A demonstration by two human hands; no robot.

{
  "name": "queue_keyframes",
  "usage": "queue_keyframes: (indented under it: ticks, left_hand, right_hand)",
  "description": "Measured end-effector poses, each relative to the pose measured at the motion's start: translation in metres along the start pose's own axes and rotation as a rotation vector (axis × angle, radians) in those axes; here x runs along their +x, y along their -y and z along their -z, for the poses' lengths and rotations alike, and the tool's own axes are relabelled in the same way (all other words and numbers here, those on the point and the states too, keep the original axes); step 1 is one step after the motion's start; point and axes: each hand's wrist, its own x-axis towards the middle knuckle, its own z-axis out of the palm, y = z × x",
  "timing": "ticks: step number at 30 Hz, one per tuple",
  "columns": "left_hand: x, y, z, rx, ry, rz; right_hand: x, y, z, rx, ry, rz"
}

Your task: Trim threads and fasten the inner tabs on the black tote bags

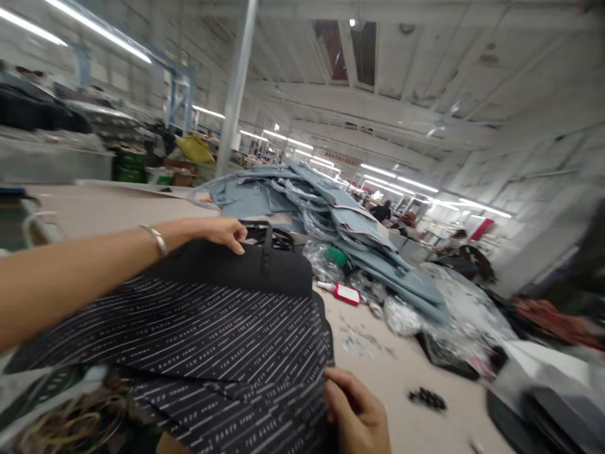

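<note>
An unfinished black bag (227, 268) lies spread before me, with a dark strap handle (267, 249) standing along its upper edge. Its lining (227, 334) is black with slanting white lines and rows of lettering. My left hand (225, 233), with a bracelet at the wrist, has its fingers curled over the top edge of the bag, left of the handle. At the lower right, my right hand (357, 410) pinches the right edge of the lining; some of its fingertips are hidden behind the cloth.
Blue-grey panels (283, 195) with plastic film lie piled beyond the bag. A red-and-white bottle (347, 294), small scraps, and little black parts (428, 398) are on the table (392, 378). Tan loops (70, 422) sit at lower left. A metal pole (236, 88) rises behind.
</note>
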Motion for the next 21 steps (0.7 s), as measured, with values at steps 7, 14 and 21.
queue_keyframes:
  ticks: [7,14,21]
  left_hand:
    - [-0.025,-0.104,0.016,-0.284,0.071,-0.195]
    - [-0.041,-0.201,-0.056,-0.516,0.275,-0.288]
    - [-0.028,-0.204,-0.136,-0.552,0.490,-0.233]
  right_hand:
    - [-0.020,0.038,0.043,0.105,-0.162,0.210]
    - [-0.053,0.053,0.047,-0.044,-0.068,0.144]
    - [-0.061,0.004,0.035,-0.087,0.126,-0.102]
